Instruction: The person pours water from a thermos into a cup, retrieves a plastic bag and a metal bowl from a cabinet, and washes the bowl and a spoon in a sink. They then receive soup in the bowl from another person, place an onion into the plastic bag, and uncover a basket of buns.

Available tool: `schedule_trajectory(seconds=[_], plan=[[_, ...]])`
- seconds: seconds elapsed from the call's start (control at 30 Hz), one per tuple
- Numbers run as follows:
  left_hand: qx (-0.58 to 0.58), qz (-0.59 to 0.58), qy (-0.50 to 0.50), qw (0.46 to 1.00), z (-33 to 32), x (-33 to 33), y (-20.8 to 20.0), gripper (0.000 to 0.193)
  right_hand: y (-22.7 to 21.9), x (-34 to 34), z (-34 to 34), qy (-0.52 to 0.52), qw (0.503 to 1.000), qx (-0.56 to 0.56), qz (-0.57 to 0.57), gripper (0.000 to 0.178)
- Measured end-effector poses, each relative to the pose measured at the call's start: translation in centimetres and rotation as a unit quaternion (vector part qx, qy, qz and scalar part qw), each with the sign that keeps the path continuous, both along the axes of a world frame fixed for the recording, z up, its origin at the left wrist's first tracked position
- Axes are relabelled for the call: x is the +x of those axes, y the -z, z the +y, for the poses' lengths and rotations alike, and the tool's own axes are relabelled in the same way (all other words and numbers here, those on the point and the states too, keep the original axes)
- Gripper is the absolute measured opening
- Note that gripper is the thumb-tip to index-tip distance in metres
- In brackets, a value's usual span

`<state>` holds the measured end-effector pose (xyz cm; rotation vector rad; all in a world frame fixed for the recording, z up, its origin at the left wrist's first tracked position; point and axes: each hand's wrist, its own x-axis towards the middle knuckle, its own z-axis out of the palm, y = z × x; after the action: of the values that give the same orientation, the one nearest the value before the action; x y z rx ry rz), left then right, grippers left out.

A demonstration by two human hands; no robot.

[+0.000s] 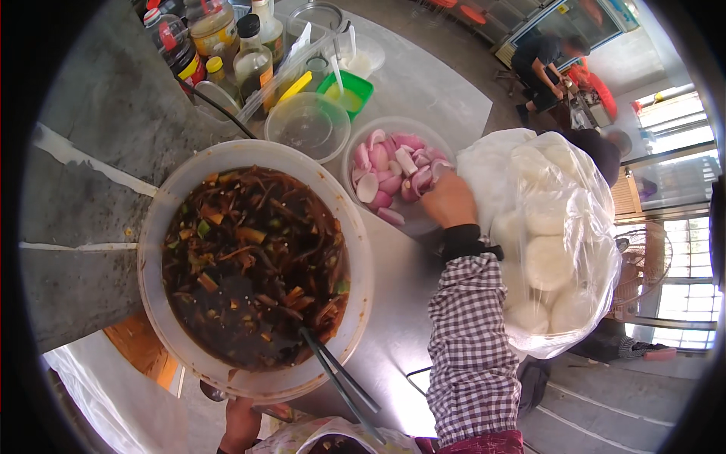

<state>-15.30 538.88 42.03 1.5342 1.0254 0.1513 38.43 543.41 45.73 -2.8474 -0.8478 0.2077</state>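
Note:
My right hand (450, 200), in a checked sleeve, reaches into a clear round bowl (352, 155) of cut red onion pieces (386, 163). Its fingers are bent around pieces at the bowl's right side, and the fingertips are partly hidden. To the left stands a large white tub (151, 250) of dark brown sauce with shredded and chopped vegetables (249, 257). Dark tongs (333, 367) lean over its near rim with their tips in the sauce. Below that rim is my left hand (242, 424), its fingers mostly hidden behind the tub.
A clear bag of round white buns (550, 262) sits right of my right arm. Behind the tub are an empty clear container (306, 127), a green tub (345, 92) with a spoon and several bottles (253, 60). Another person (541, 68) bends at the far right.

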Motion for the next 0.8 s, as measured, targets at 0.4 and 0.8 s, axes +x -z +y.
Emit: schedule_trajectory(seconds=[0.4,0.8], plan=[[-0.093,-0.054,-0.036,0.994,1.2,3.2,-4.0,0.03,2.5,0.5,-0.4,-0.15,0.98,-0.04,-0.121,0.014],[-0.081,-0.045,-0.042,0.995,0.9,3.4,-3.2,0.038,3.8,-0.3,-0.1,-0.225,0.958,-0.064,-0.162,0.021]])
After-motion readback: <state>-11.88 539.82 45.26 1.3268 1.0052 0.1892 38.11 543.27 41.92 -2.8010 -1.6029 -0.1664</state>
